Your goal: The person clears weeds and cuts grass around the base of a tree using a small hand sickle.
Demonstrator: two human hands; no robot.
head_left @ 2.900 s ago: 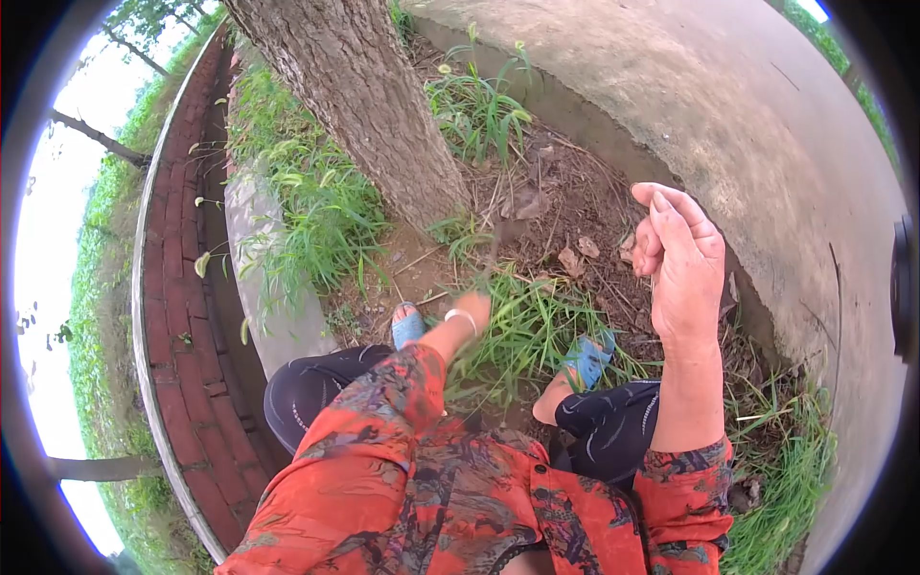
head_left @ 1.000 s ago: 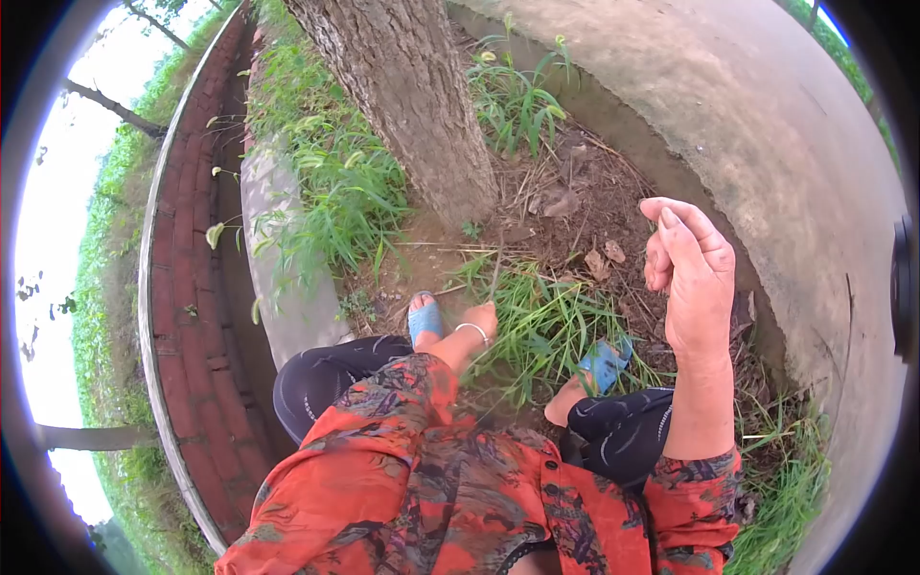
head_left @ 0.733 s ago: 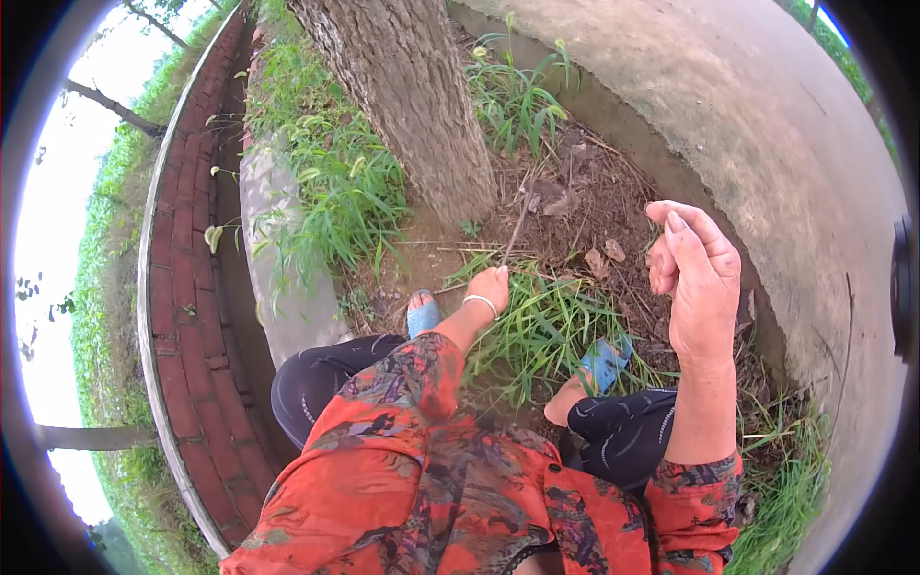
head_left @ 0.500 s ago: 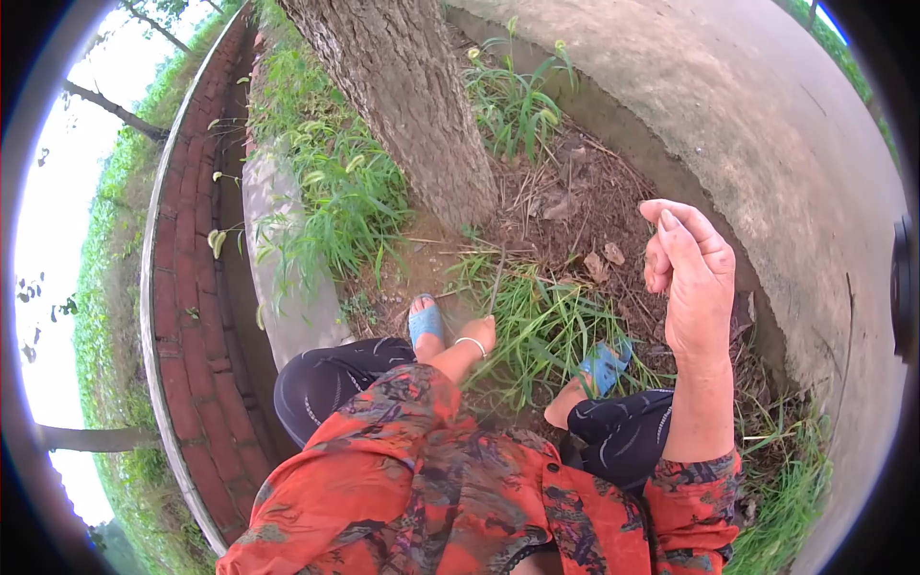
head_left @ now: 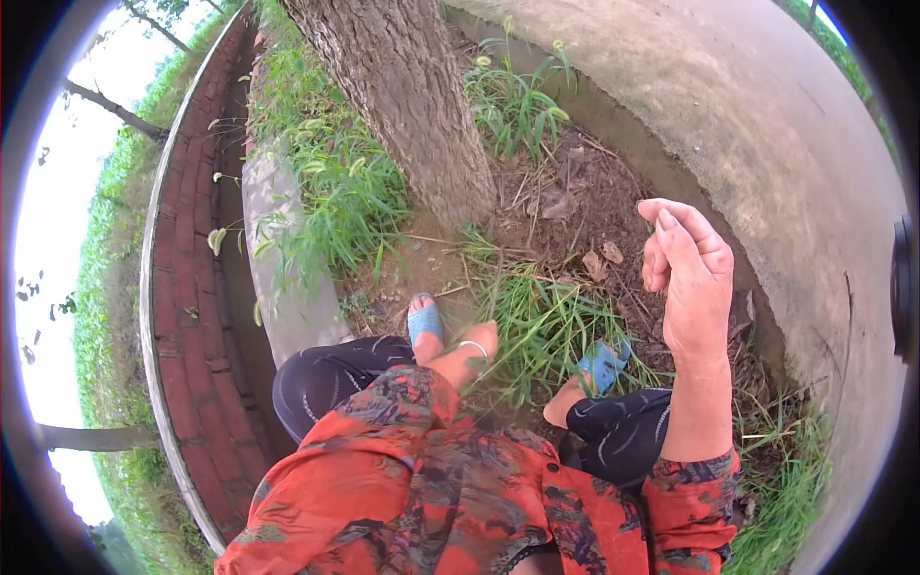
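Low between my knees, my left hand [head_left: 478, 339] is closed, with a white bracelet at its wrist. A thin, stick-like thing [head_left: 496, 280] rises from that hand, blurred; its exact kind does not show. Beside it lies a patch of long green grass [head_left: 548, 321], bent over the soil. My right hand [head_left: 692, 264] is raised on the right, apart from the ground. Its fingers are curled and the thumb rests close against the index finger, with nothing visible in them.
A tree trunk [head_left: 407, 105] leans ahead of me, with weeds [head_left: 350, 192] to its left. Dry leaves and litter [head_left: 565, 206] cover soil at its base. A concrete edge [head_left: 709, 105] curves along the right, a red brick wall [head_left: 187, 326] along the left. Blue slippers [head_left: 604, 367] are on my feet.
My left hand has shifted slightly, and the stick-like thing with it is more blurred. The right hand stays almost in place.
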